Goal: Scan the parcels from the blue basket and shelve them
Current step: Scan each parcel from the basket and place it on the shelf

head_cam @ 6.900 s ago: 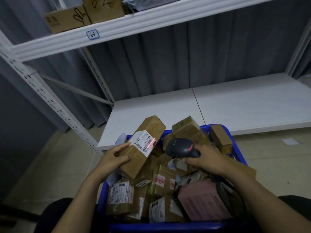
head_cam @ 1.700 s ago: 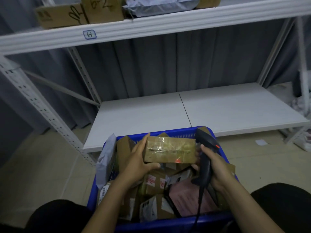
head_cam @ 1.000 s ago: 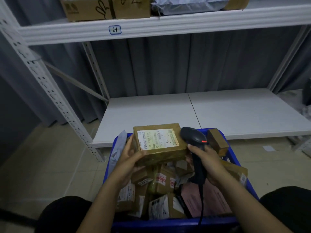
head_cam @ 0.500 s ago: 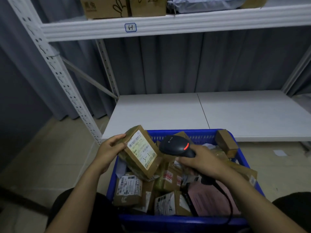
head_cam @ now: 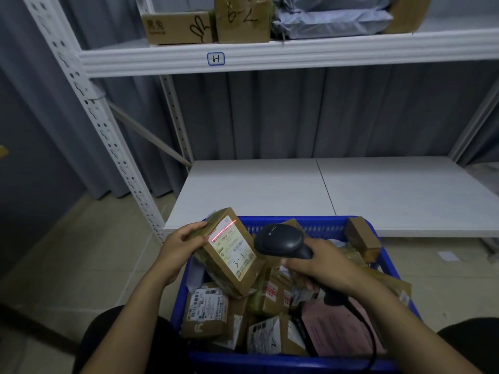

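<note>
While the left hand [head_cam: 181, 245] grips a labelled parcel [head_cam: 229, 251] over the blue basket [head_cam: 286, 360], the right hand [head_cam: 321, 265] holds a scanner [head_cam: 280, 242], its red line crossing the label.

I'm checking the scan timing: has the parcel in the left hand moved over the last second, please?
Yes. The parcel has shifted toward the left rim of the blue basket and tilted, its label now facing the scanner.
</note>
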A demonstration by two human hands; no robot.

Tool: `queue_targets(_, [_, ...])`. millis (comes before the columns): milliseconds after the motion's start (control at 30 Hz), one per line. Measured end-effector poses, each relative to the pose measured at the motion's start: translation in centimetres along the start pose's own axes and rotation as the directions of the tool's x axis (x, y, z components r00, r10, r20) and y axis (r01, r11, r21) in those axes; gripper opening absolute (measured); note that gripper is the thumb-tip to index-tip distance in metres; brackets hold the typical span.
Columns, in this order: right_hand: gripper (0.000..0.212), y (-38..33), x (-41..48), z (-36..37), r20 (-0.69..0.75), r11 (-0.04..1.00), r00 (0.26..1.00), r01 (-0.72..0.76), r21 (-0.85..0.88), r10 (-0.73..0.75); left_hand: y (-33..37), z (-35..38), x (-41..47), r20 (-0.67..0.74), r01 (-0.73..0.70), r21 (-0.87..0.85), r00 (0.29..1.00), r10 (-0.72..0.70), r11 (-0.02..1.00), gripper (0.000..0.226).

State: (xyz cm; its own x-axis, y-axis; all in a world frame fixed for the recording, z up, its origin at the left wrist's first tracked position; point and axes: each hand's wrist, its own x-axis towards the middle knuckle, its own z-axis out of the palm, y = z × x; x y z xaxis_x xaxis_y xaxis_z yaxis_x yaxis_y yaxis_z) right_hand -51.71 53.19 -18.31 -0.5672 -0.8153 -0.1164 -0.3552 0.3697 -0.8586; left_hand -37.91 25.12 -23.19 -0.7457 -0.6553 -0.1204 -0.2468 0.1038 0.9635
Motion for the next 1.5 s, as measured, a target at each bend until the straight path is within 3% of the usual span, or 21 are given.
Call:
queue_targets(133, [0.018,0.0,-0.3,-0.2,-0.022,0.999,1.0,-0.009,0.035,0.009,0.6,0.0,-0.3,-0.009,-0.018,-0.014,1.0,0.018,1.0,0.031])
queue_targets(267, [0.017,0.0,-0.5,-0.9,-0.139,0.974,0.988,-0.031,0.226,0.064,2.5,0.8,-0.7,-0.049,-0.052,-0.09,0.998,0.047,0.995,0.028])
queue_targets(433, [0.019,-1.0,0.0,-2.8,-0.353,0.942,0.927,-0.004,0.334,0.129,7.5,3.4,-1.2,-0.09,-0.075,-0.304,0.995,0.05,0.95,0.03])
queue_targets(533, [0.019,-2.1,0.1,-4.6,-0.437,0.936,0.888,0.022,0.352,0.144,11.6,5.4,-2.0,-0.091,-0.066,-0.488,0.996,0.024,0.87,0.028])
queue_targets(700, [0.027,-4.2,-0.1,-7.4,-0.443,0.749,0.878,0.168,0.641,0.183,16.5,7.9,-3.3,-0.045,-0.065,-0.564,0.998,0.048,0.823,0.034])
queue_targets(767, [0.026,-5.3,-0.7,-8.4,-0.442,0.679,0.883,0.226,0.699,0.161,17.9,8.2,-3.8,0.017,-0.065,-0.519,0.996,0.087,0.852,0.04])
queue_targets(933, [0.025,-7.7,-1.7,-10.2,-0.448,0.627,0.886,0.284,0.725,0.117,20.6,6.3,-4.7,0.108,-0.135,-0.164,0.982,0.154,0.977,0.066])
queue_targets(1233, [0.029,-14.7,0.6,-9.3,-0.424,0.718,0.905,0.314,0.621,-0.03,24.8,-1.0,-7.0,-0.048,-0.301,-0.017,0.953,0.3,0.953,0.036])
queue_targets(1367, [0.024,-18.5,2.5,-8.2,-0.422,0.739,0.903,0.337,0.583,-0.08,25.9,-5.8,-6.3,-0.07,-0.299,0.022,0.951,0.3,0.954,0.067])
queue_targets(1433, [0.025,-20.1,3.6,-7.7,-0.428,0.758,0.899,0.341,0.556,-0.09,26.2,-8.0,-6.1,0.0,-0.272,0.006,0.962,0.272,0.962,0.088])
queue_targets(1500, [0.025,-21.4,4.6,-7.1,-0.42,0.773,0.902,0.337,0.538,-0.101,26.4,-9.6,-6.3,0.054,-0.278,0.049,0.96,0.276,0.959,0.086])
